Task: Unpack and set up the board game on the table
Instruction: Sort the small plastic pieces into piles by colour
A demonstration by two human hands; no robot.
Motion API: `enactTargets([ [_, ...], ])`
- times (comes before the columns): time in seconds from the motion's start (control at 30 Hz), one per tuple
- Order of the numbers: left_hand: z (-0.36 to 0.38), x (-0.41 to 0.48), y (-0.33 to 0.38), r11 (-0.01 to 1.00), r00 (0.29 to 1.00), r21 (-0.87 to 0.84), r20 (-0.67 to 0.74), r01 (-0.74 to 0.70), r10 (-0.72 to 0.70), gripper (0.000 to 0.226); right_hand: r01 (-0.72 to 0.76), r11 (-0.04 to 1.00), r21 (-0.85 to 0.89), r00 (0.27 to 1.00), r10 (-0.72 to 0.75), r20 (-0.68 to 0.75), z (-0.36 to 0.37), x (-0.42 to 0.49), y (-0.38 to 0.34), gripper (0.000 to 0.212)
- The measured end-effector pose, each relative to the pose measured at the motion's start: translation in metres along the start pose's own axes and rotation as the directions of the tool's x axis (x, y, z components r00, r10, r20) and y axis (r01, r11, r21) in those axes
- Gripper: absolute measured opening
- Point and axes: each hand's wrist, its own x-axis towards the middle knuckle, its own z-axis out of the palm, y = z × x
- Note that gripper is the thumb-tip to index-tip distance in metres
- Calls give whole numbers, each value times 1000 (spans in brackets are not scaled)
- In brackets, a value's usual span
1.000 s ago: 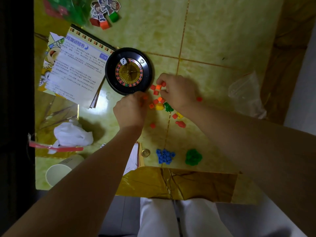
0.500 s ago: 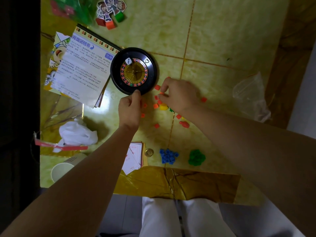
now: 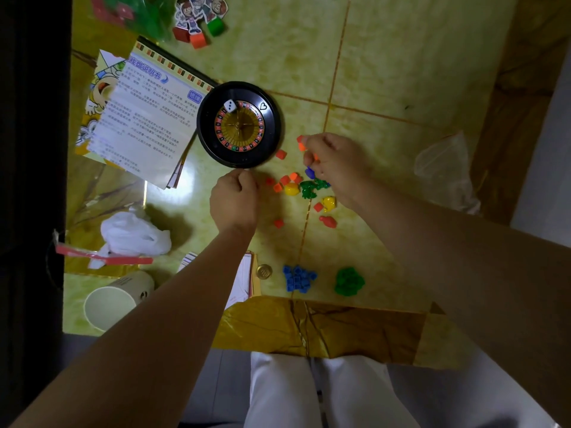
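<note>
A black roulette wheel (image 3: 238, 124) with a white die on it sits mid-table. To its right lie loose small game pieces (image 3: 293, 185): orange, red, yellow and green ones. My right hand (image 3: 333, 162) hovers over them with its fingers pinched on small orange pieces and a blue piece. My left hand (image 3: 234, 200) is curled into a fist just below the wheel's near rim; what it holds, if anything, is hidden. A blue pile (image 3: 297, 278) and a green pile (image 3: 349, 281) sit near the front edge.
The instruction sheet (image 3: 145, 118) lies left of the wheel. Cardboard character standees (image 3: 199, 17) stand at the back. A crumpled white bag (image 3: 133, 233), a paper cup (image 3: 114, 299), cards (image 3: 242, 279), a gold coin (image 3: 264, 271) and an empty clear bag (image 3: 445, 171) surround the work area.
My right hand lifted from the scattered pieces and now pinches orange and blue ones. My left hand slid down slightly from the wheel's rim. The view shifted a little.
</note>
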Motion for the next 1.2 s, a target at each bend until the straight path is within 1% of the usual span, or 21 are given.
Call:
enactTargets([
  [0.07,-1,-1,-5,958,992,266,-41,-108,123,25,-69,980,187,997,60,55,-1,-1,-2,13],
  [0.1,-2,-2,-7,918,982,359,-22,-166,186,22,-98,961,259,993,78,87,-2,-1,-2,14],
  [0.13,-3,-2,-10,874,971,431,18,-224,240,22,-124,944,305,989,92,116,-3,-2,-2,16],
  [0.2,-3,-5,-14,784,943,531,100,-321,318,34,-154,938,311,984,116,137,-4,-2,0,17],
  [0.27,-1,-6,-17,727,926,585,128,-359,355,42,-137,968,210,987,116,113,-5,-3,3,19],
  [0.37,2,-3,-18,712,935,618,113,-332,337,43,-24,991,-129,998,31,49,-6,-2,10,29],
  [0.43,2,-1,-18,771,937,542,109,-335,330,35,89,931,-353,996,-89,17,-4,-1,14,27],
  [0.5,0,-1,-17,868,944,372,103,-329,314,27,172,853,-492,983,-183,25,-1,1,17,12],
  [0.53,-1,-2,-16,917,957,273,90,-291,277,24,200,820,-536,977,-210,42,0,1,19,9],
  [0.6,-3,-1,-17,989,989,32,50,-141,139,25,236,708,-666,969,-224,105,1,-1,19,20],
  [0.67,-5,0,-18,974,999,-224,46,35,-26,34,255,570,-781,963,-219,155,0,-2,19,24],
  [0.7,-7,1,-18,951,996,-295,57,87,-74,39,255,528,-810,962,-224,157,0,-3,18,23],
  [0.77,-11,2,-20,942,994,-320,81,97,-75,44,249,513,-821,958,-253,133,3,-4,18,16],
  [0.8,-13,1,-20,941,994,-325,91,90,-64,42,243,539,-807,958,-264,112,5,-5,18,12],
  [0.87,-15,-2,-19,911,992,-397,97,110,-77,38,216,671,-709,967,-249,59,6,-3,20,8],
  [0.93,-18,-5,-16,844,981,-499,119,195,-156,34,149,859,-489,988,-154,31,4,0,19,15],
  [1.0,-20,-8,-15,776,961,-568,180,274,-208,31,53,961,-271,998,-44,38,1,1,15,23],
  [1.07,-23,-9,-15,750,953,-590,230,298,-198,28,-28,998,-60,994,34,103,-2,-2,9,31],
  [1.13,-25,-10,-16,743,952,-601,254,294,-171,27,-81,993,86,985,67,156,-2,-6,2,36],
  [1.17,-26,-11,-16,742,954,-606,257,285,-156,25,-92,992,90,984,77,159,-2,-7,2,38],
  [1.2,-26,-11,-16,751,957,-603,252,270,-141,23,-84,995,46,985,76,152,-1,-8,2,42],
])
